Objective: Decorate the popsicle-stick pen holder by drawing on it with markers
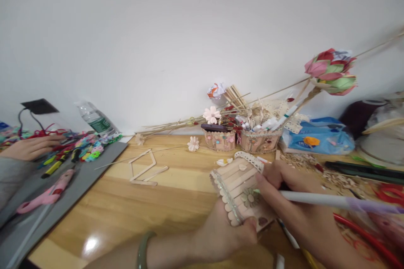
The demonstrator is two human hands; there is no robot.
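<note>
A small craft-stick basket [235, 185] with scalloped stick ends, glittery trim and a lace edge is tilted over the table. My left hand [221, 231] grips its lower side, thumb pressed on the front. A green flower [250, 197] decorates the sticks, with a small pale petal shape above and a dark red piece below. In my right hand [293, 201] is a marker pen [325, 199] with a white and light purple barrel, its greenish tip at the green flower. A green bangle [145, 248] circles my left wrist.
Another person's hand [34, 147] is at left over colourful pieces on a grey mat [94, 176], near a pink glue gun [50, 195]. Two decorated baskets [219, 141] stand by the wall. Loose sticks [143, 168], a water bottle [96, 119] and a blue tissue pack [318, 136] lie around.
</note>
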